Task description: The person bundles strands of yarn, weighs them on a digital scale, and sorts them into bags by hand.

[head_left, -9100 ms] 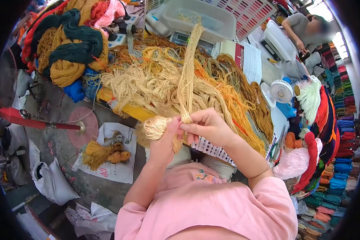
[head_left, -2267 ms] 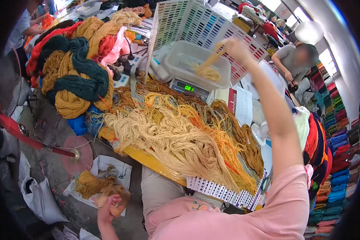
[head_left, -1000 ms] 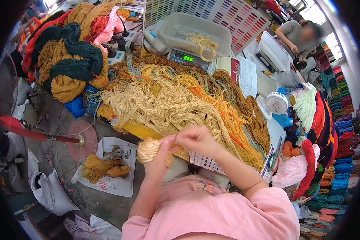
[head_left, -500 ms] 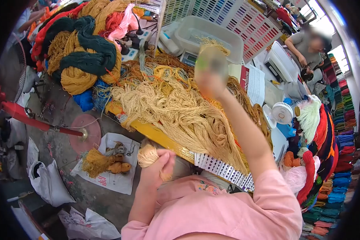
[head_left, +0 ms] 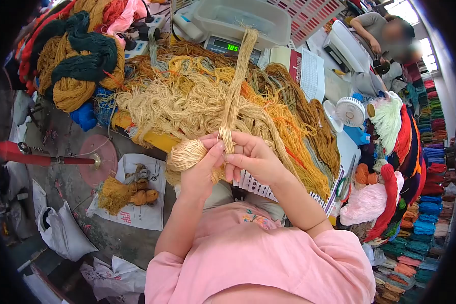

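Note:
Near the table's front edge my left hand [head_left: 202, 169] is closed round a bundle of pale cream yarn [head_left: 186, 155], whose rounded end bulges out to the left. Right beside it, my right hand [head_left: 253, 158] pinches a long beige strand bundle [head_left: 235, 86], and the fingers of both hands meet there. That bundle stretches up from my fingers to the rim of a clear plastic bin [head_left: 243, 17]. Under the bin a digital scale [head_left: 231, 46] shows green digits. Loose beige yarn [head_left: 172, 109] lies heaped behind my hands.
Orange and brown yarn [head_left: 309, 137] lies at the right of the heap. A small white fan [head_left: 350, 111] stands farther right. Dark green skeins [head_left: 81, 61] are piled at the left. Another person [head_left: 370, 33] is at the upper right. A red-armed stand [head_left: 50, 160] is on the floor.
My right hand has come back from the bin to my left hand, and a long beige bundle now runs between bin and hands. The scale's digits now show. The view has shifted.

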